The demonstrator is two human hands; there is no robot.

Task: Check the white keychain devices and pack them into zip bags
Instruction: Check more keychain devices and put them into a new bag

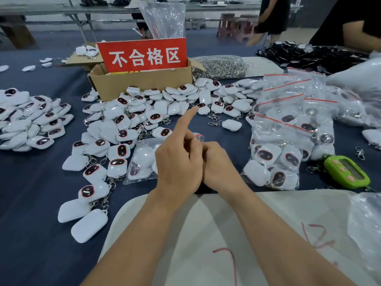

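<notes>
A clear zip bag (142,162) with a red seal strip lies in front of me on the dark blue cloth, with white keychain devices inside. My left hand (177,162) rests over its right end, index finger stretched forward and the other fingers curled at the seal strip. My right hand (218,162) presses against the left hand with its fingers closed at the same strip, partly hidden. Loose white keychain devices (132,124) with dark oval faces and metal clips are heaped beyond and to the left of my hands.
A cardboard box (144,81) with a red sign stands behind the heap. Filled zip bags (284,141) pile up on the right, near a green timer (346,172). Another device heap (31,120) sits far left, metal clips (220,67) behind, a white board (206,234) under my forearms. A person (272,15) stands at the back.
</notes>
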